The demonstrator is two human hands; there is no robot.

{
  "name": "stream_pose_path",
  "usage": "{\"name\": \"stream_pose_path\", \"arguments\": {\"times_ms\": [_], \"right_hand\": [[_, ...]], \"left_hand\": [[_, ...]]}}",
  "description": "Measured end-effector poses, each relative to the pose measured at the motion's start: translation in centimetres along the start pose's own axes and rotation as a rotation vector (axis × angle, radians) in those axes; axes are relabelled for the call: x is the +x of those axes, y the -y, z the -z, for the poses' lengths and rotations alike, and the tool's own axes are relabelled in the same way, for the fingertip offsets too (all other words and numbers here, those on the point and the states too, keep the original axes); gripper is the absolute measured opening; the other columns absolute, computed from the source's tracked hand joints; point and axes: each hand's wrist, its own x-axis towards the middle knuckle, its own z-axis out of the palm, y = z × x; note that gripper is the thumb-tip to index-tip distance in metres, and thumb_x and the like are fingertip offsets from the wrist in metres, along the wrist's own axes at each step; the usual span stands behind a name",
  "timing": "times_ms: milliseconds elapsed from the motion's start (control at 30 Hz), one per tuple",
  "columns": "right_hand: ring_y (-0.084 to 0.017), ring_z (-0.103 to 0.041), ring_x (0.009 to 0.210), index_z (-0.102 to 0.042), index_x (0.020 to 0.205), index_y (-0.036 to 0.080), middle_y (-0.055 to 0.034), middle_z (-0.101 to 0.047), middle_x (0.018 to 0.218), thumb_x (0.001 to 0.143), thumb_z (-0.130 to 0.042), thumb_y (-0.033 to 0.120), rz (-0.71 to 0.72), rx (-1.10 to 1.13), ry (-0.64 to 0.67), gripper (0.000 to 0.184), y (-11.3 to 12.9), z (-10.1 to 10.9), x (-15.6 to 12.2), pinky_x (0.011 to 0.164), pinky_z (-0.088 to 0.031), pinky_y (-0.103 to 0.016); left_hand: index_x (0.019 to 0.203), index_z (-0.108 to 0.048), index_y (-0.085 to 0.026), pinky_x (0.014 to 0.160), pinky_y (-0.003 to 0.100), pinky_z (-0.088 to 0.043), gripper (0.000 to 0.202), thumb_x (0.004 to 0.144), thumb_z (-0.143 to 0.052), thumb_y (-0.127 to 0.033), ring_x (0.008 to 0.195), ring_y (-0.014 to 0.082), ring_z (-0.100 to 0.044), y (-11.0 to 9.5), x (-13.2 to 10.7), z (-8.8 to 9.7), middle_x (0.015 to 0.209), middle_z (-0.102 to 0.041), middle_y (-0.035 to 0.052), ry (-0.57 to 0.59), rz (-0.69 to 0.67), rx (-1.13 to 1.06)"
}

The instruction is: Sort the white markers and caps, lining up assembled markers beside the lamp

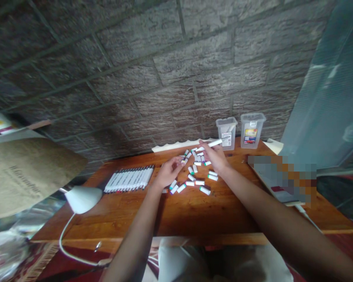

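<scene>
My right hand (214,155) is closed around a white marker (215,143), which slants up to the right. My left hand (170,172) has its thumb and fingers pinched on a small white marker cap (183,161). Between and below the hands, many loose white caps with coloured ends lie scattered on the wooden desk; one with a green end (205,190) is nearest to me. To the left, a row of capless-looking white markers (129,179) with dark ends lies side by side.
Two clear plastic boxes (253,133) stand at the back right by the brick wall. A white lamp (84,199) with a bent neck is at the left edge, near a brown paper bag (26,172). On the right lies a tablet-like device (270,178) with a white cable.
</scene>
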Motion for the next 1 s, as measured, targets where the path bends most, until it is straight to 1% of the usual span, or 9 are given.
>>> {"name": "stream_pose_path", "arguments": {"times_ms": [100,200,300,367,467,633,700,833,1000], "right_hand": [[-0.006,-0.031,0.040,-0.062,0.071,0.019,0.0066,-0.045,0.049,0.068,-0.071,0.050,0.051,-0.041,0.101,0.033,0.3,-0.3,-0.7,0.039,-0.020,-0.023],[-0.007,-0.033,0.042,-0.064,0.081,0.020,0.0052,-0.050,0.056,0.072,-0.068,0.048,0.097,-0.074,0.193,0.029,0.8,-0.7,-1.6,0.040,-0.021,-0.023],[-0.007,-0.034,0.044,-0.066,0.083,0.019,0.0038,-0.052,0.059,0.077,-0.064,0.046,0.140,-0.107,0.263,0.028,1.0,-1.0,-2.3,0.041,-0.023,-0.022],[-0.007,-0.035,0.044,-0.066,0.086,0.019,0.0040,-0.053,0.059,0.078,-0.064,0.046,0.155,-0.107,0.283,0.027,0.9,-1.1,-2.5,0.041,-0.024,-0.022],[-0.007,-0.035,0.044,-0.067,0.088,0.020,0.0044,-0.052,0.058,0.078,-0.064,0.048,0.171,-0.116,0.292,0.030,0.8,-1.2,-2.7,0.042,-0.025,-0.022],[-0.008,-0.040,0.047,-0.069,0.094,0.021,0.0012,-0.061,0.067,0.076,-0.066,0.050,0.132,-0.150,0.281,0.034,0.5,-1.3,-3.2,0.042,-0.028,-0.021],[-0.008,-0.041,0.048,-0.069,0.093,0.022,0.0009,-0.063,0.068,0.075,-0.067,0.049,0.130,-0.159,0.283,0.033,0.6,-1.4,-3.4,0.043,-0.029,-0.021],[-0.007,-0.038,0.046,-0.068,0.090,0.022,0.0030,-0.058,0.064,0.076,-0.067,0.049,0.166,-0.149,0.259,0.031,0.8,-1.4,-3.5,0.043,-0.029,-0.021],[-0.010,-0.047,0.053,-0.067,0.091,0.021,0.0009,-0.061,0.069,0.079,-0.065,0.047,0.212,-0.194,0.268,0.029,0.6,-1.3,-3.4,0.045,-0.032,-0.022]], "left_hand": [[0.113,-0.066,-0.018,0.074,0.025,-0.044,0.037,0.085,-0.060,-0.041,0.076,0.0131,-0.057,-0.2,0.3,0.0,0.090,-0.067,0.0030,-0.167,0.089,-0.272],[0.102,-0.069,-0.018,0.063,0.021,-0.041,0.032,0.080,-0.067,-0.041,0.065,0.0092,-0.053,-0.6,0.4,-0.1,0.078,-0.063,-0.0001,-0.183,0.192,-0.611],[0.086,-0.068,-0.016,0.062,0.020,-0.042,0.026,0.073,-0.076,-0.036,0.063,0.0074,-0.053,-1.1,0.3,-0.1,0.071,-0.058,-0.0017,-0.190,0.304,-0.920],[0.092,-0.068,-0.016,0.063,0.019,-0.043,0.028,0.072,-0.077,-0.033,0.061,0.0061,-0.052,-1.3,0.3,0.0,0.070,-0.058,-0.0021,-0.186,0.339,-1.033],[0.102,-0.066,-0.014,0.062,0.019,-0.044,0.034,0.074,-0.076,-0.033,0.059,0.0049,-0.051,-1.4,0.3,0.1,0.070,-0.057,-0.0021,-0.160,0.334,-1.103],[0.078,-0.061,-0.012,0.059,0.019,-0.043,0.029,0.073,-0.076,-0.036,0.053,0.0039,-0.047,-1.2,0.5,-0.1,0.063,-0.055,-0.0033,-0.194,0.359,-1.159],[0.078,-0.061,-0.011,0.056,0.018,-0.041,0.030,0.072,-0.077,-0.036,0.052,0.0036,-0.046,-1.2,0.5,-0.2,0.062,-0.053,-0.0037,-0.184,0.347,-1.167],[0.090,-0.065,-0.010,0.055,0.017,-0.039,0.034,0.073,-0.077,-0.036,0.054,0.0031,-0.047,-1.5,0.5,-0.3,0.064,-0.053,-0.0036,-0.172,0.293,-1.159],[0.073,-0.059,-0.011,0.056,0.018,-0.039,0.036,0.072,-0.076,-0.042,0.052,0.0032,-0.043,-1.4,0.5,-0.4,0.061,-0.050,-0.0041,-0.176,0.299,-1.095]]}}
